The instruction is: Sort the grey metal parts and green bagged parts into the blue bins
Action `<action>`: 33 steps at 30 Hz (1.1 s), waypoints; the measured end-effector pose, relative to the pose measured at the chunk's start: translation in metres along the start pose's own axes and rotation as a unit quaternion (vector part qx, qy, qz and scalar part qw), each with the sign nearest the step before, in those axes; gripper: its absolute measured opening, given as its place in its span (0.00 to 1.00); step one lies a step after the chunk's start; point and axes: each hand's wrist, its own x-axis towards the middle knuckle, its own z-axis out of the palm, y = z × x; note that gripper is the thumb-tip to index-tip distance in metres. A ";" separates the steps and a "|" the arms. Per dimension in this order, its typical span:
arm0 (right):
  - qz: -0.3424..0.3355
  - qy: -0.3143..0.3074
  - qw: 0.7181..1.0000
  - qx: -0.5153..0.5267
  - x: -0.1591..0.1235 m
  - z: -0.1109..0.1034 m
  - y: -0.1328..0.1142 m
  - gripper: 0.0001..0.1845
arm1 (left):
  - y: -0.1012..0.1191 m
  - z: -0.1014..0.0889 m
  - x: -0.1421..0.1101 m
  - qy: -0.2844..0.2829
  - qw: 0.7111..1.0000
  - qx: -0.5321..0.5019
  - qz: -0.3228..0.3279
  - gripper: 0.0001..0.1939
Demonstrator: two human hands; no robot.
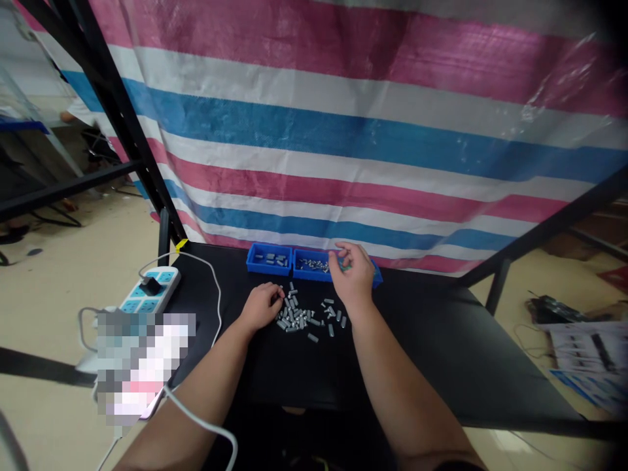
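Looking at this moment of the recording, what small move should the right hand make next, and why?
Probably it should lower and release over the middle blue bin. The right hand hangs at that bin's edge with its fingers curled, and the bin holds pieces like the loose grey metal pieces on the black table. Whether the hand holds one cannot be seen.

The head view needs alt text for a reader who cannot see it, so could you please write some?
A person's left hand and right hand reach over small metal pieces on a black table, beside two blue bins holding more pieces.
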 end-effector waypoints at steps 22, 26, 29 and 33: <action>0.085 -0.337 0.935 -0.070 -0.138 -0.045 0.036 0.11 | 0.001 -0.001 0.000 -0.004 1.000 0.010 -0.003 0.06; 0.103 -0.334 0.932 -0.093 -0.135 -0.040 0.039 0.14 | 0.001 -0.001 0.000 -0.004 1.000 0.009 -0.002 0.06; 0.101 -0.310 0.944 -0.048 -0.126 -0.033 0.039 0.18 | 0.000 -0.001 0.000 -0.003 1.000 0.006 -0.002 0.05; 0.080 -0.237 0.967 0.055 -0.107 -0.016 0.026 0.11 | 0.001 -0.001 0.000 -0.006 1.000 -0.002 -0.006 0.05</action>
